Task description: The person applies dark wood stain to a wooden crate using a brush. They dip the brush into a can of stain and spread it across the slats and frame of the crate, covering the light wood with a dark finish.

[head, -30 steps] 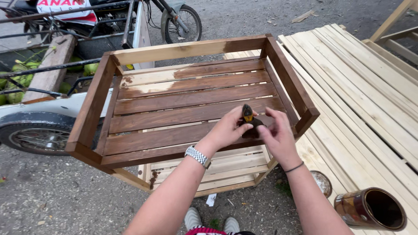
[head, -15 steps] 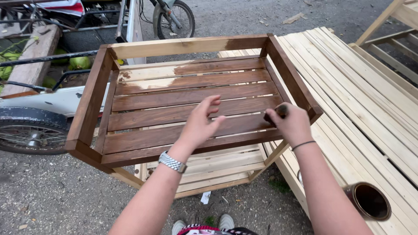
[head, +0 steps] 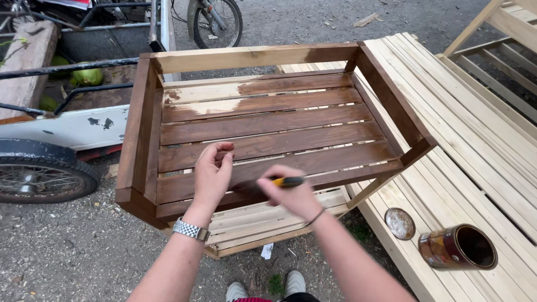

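Right hand [head: 291,197] pinched around yellow-and-black brush handle [head: 286,181], laid low across near slats of slatted wooden crate [head: 268,126]; bristle end hidden behind the hand, can't tell contact point. Left hand [head: 212,174] loosely curled, fingers [head: 224,152] bent, holding nothing, resting on or just above the near slats, just beside the right hand. Metal wristwatch [head: 190,229] on left wrist, thin band [head: 316,217] on right wrist.

Crate tipped on its side, open face up toward camera, propped on an unstained pale crate [head: 263,221] underneath. Mostly stained dark brown; top two slats and upper rail partly bare pale wood at left.

Open stain can [head: 458,248] lying on its side on stack of pale planks [head: 464,145] at right, mouth facing right, well apart from both hands. Round lid [head: 399,223] flat on planks just beside can.

Cart wheel [head: 39,176] and white-painted cart body at left, green coconuts [head: 84,75] in it. Motorbike wheel [head: 215,19] at top. Gravel ground [head: 67,251] below. Shoes [head: 265,288] at bottom edge.
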Motion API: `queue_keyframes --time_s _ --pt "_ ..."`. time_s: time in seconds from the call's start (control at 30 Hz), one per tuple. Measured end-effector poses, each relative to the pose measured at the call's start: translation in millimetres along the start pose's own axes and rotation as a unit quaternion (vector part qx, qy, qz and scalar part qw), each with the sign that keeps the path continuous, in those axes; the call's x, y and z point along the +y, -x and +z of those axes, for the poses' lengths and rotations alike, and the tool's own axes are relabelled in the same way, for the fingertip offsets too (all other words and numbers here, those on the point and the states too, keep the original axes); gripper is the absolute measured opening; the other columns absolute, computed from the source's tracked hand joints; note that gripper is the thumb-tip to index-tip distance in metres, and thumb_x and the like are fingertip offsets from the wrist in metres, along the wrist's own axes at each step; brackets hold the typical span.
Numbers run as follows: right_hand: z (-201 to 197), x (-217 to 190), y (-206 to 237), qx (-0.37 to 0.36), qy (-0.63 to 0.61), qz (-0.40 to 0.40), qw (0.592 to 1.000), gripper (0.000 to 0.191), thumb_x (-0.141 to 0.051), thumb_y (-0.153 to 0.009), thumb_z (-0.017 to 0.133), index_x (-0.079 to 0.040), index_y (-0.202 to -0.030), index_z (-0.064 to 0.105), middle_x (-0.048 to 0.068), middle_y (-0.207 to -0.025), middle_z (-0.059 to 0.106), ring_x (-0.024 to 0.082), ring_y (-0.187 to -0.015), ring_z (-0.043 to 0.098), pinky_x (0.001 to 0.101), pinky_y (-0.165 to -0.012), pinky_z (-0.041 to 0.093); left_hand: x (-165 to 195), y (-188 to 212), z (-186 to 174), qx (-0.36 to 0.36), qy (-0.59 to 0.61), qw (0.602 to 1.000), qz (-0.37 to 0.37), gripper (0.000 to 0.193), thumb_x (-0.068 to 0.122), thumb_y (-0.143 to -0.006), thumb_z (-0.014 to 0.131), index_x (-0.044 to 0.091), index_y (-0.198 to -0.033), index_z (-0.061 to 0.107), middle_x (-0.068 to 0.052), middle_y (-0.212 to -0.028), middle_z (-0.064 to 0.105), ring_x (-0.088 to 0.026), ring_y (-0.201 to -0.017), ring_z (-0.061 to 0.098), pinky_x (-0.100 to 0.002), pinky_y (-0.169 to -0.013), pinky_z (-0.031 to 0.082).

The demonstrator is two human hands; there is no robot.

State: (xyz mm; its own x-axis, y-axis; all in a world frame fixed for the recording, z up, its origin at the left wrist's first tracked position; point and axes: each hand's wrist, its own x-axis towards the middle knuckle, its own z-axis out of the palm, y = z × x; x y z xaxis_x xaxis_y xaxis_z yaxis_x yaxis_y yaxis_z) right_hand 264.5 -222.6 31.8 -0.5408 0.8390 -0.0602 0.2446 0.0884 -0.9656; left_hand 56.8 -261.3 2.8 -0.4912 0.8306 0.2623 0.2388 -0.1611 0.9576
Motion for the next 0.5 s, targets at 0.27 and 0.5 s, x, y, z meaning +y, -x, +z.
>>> queue_keyframes --time_s 0.27,0.5 --pt "-135.4 -7.5 -8.5 0.127 0.252 0.084 0.956 0.014 -0.022 -0.088 0.072 -0.009 -0.091 0.075 0.011 -0.077 0.073 0.018 -0.061 0.070 0.0338 -0.056 0.058 -7.8 8.0 -19.1 -0.029 0.022 0.999 -0.010 0.020 0.001 -0.094 0.060 0.003 -0.112 0.067 -0.006 -0.107 0.072 -0.012 -0.091 0.073 -0.026 -0.078 0.058" --pt "-50.3 -28.8 -27.8 0.045 0.517 -0.025 0.854 0.018 -0.028 -0.080 0.070 -0.012 -0.081 0.077 0.009 -0.080 0.075 0.026 -0.076 0.072 0.0405 -0.076 0.058 -3.7 10.8 -20.7 -0.061 0.031 0.998 -0.013 0.021 0.001 -0.094 0.059 0.003 -0.113 0.067 -0.005 -0.107 0.073 -0.012 -0.091 0.074 -0.026 -0.079 0.059"
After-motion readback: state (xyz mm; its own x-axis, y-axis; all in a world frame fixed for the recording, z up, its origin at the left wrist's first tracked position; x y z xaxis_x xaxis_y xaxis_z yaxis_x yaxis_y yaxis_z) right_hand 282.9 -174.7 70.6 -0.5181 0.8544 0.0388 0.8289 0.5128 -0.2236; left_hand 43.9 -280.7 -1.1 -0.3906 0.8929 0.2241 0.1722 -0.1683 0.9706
